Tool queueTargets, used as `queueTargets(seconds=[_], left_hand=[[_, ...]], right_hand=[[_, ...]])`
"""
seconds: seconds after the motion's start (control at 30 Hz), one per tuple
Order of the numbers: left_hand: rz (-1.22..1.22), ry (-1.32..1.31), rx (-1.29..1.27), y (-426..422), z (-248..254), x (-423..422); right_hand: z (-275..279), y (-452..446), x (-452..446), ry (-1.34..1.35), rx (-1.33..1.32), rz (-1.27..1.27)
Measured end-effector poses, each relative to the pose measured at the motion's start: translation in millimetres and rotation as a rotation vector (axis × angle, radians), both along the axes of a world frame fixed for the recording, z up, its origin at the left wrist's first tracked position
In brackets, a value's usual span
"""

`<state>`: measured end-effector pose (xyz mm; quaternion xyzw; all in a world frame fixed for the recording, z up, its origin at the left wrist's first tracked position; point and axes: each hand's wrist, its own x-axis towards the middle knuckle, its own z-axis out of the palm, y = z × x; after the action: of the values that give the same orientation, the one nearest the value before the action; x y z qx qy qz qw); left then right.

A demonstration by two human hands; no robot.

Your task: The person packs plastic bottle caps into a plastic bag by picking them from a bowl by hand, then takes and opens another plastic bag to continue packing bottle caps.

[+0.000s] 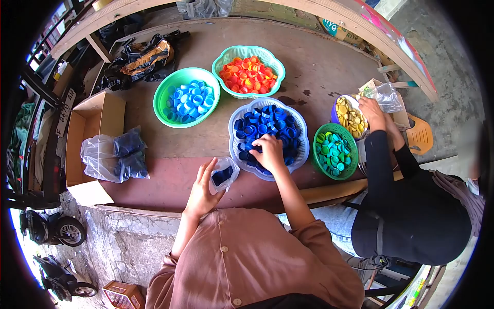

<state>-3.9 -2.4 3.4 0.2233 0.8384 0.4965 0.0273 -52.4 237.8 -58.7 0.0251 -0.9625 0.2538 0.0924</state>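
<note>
My left hand [200, 193] is closed round the side of a small clear plastic bag [232, 166]; a few dark blue bottle caps [223, 175] lie inside it. The bag's mouth faces up, close to the table's front edge. Just right of it stands a scalloped light blue basket [303, 121] full of dark blue bottle caps [267, 117]. Over the front part of this basket is my right hand [269, 153], its fingers curled down on the caps; the fingertips are partly hidden among them.
Behind are a green basin [160, 85] of light blue caps and a basket [216, 61] of orange caps. Rightward, a green basket [337, 176] holds teal caps; a co-worker's hand [371, 110] touches yellow caps [351, 117]. Filled bags [131, 154] lie by a cardboard box [82, 139].
</note>
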Motion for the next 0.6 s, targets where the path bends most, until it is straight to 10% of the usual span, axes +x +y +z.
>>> queueTargets(seconds=[0.17,0.43,0.6], left_hand=[[0.019,-0.009,0.011,-1.7,-1.9,-0.6],[-0.008,-0.006,0.006,3.5,-0.3,2.3],[-0.005,0.030,0.012,5.4,-1.4,3.1]], right_hand=[[20.6,7.7,9.8,-0.292,-1.139,-0.024],[76.8,-5.8,37.9,-0.196,-1.157,0.009],[92.7,-59.3,51.4,0.163,-0.409,0.375]])
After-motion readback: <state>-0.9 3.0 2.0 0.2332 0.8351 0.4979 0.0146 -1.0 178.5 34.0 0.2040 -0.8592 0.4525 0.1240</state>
